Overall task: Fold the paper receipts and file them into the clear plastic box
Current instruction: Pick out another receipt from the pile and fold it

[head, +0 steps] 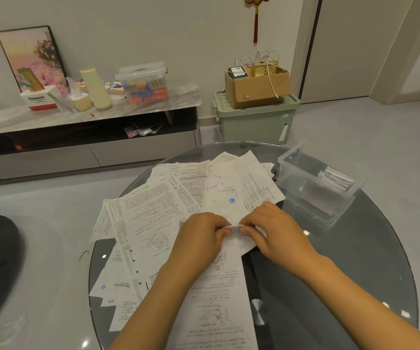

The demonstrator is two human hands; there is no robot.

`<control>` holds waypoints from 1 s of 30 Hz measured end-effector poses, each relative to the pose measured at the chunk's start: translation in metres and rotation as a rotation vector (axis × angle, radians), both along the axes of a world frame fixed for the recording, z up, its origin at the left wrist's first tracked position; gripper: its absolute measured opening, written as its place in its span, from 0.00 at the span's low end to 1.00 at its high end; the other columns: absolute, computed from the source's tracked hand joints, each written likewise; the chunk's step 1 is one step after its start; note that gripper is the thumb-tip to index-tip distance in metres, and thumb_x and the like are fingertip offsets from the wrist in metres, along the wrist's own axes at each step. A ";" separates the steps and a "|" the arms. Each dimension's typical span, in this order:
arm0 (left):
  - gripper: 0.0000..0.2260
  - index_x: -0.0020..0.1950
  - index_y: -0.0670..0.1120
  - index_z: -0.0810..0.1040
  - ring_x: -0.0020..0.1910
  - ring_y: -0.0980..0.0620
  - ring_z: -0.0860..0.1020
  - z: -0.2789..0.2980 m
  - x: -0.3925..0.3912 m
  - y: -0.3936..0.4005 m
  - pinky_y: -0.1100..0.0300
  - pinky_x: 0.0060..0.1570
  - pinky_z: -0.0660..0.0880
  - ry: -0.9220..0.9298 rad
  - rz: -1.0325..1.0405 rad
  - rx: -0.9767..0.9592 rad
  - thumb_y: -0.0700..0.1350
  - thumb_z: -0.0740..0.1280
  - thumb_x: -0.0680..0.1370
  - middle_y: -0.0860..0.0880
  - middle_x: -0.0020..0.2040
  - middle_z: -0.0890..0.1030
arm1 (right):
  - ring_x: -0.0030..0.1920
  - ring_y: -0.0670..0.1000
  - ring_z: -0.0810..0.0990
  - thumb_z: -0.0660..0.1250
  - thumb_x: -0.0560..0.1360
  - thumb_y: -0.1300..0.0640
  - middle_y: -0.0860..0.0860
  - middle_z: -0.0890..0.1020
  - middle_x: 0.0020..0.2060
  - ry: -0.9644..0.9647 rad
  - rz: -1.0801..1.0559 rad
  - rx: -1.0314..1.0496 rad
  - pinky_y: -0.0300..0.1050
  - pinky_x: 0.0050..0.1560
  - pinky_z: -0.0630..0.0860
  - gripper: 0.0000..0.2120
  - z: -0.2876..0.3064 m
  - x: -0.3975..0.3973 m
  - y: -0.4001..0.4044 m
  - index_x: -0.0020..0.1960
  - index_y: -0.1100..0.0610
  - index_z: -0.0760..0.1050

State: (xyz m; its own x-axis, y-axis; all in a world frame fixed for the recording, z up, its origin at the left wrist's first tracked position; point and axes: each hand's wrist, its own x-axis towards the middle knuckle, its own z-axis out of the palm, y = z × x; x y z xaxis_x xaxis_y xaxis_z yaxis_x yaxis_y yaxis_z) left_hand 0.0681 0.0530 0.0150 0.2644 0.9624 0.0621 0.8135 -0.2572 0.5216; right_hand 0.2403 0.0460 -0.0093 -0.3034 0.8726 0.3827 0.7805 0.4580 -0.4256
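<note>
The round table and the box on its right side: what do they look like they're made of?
Round table: seems to be dark tinted glass, glossy; it throws back ceiling lights and the floor shows faintly through. Box: clear, hard-looking plastic; you can see through its walls to folded papers inside.

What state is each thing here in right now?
Receipt: being folded, pinched by both hands.
Left hand: fingers curled on the receipt.
Right hand: fingers curled on the receipt.
Paper pile: spread loose, unfolded.
Clear plastic box: open, lidless, a few folded papers inside.
</note>
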 end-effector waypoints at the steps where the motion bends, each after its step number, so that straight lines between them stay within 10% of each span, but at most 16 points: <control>1: 0.08 0.48 0.47 0.83 0.41 0.53 0.77 0.001 0.002 0.001 0.62 0.42 0.72 -0.006 -0.005 -0.017 0.47 0.65 0.78 0.50 0.42 0.82 | 0.41 0.47 0.75 0.65 0.73 0.52 0.45 0.80 0.37 0.016 -0.001 -0.029 0.35 0.40 0.68 0.07 0.002 0.002 0.001 0.43 0.53 0.81; 12: 0.08 0.50 0.51 0.84 0.44 0.54 0.79 0.034 0.051 0.027 0.59 0.48 0.76 -0.097 -0.059 0.052 0.50 0.66 0.77 0.52 0.45 0.84 | 0.38 0.37 0.68 0.68 0.74 0.58 0.38 0.72 0.33 0.080 -0.141 -0.070 0.30 0.38 0.63 0.05 0.044 0.047 0.012 0.45 0.53 0.84; 24: 0.11 0.59 0.48 0.79 0.44 0.61 0.76 0.046 0.133 0.070 0.77 0.43 0.70 -0.411 -0.207 0.171 0.44 0.67 0.77 0.52 0.49 0.82 | 0.42 0.47 0.70 0.67 0.75 0.58 0.45 0.75 0.38 0.142 -0.489 0.137 0.28 0.39 0.61 0.06 0.062 0.113 0.027 0.49 0.55 0.82; 30: 0.11 0.59 0.47 0.74 0.46 0.58 0.75 0.039 0.168 0.085 0.69 0.47 0.73 -0.337 -0.257 0.115 0.45 0.67 0.77 0.52 0.51 0.77 | 0.43 0.50 0.74 0.67 0.75 0.60 0.49 0.80 0.40 0.217 -0.687 0.203 0.30 0.40 0.62 0.06 0.049 0.139 0.036 0.49 0.56 0.82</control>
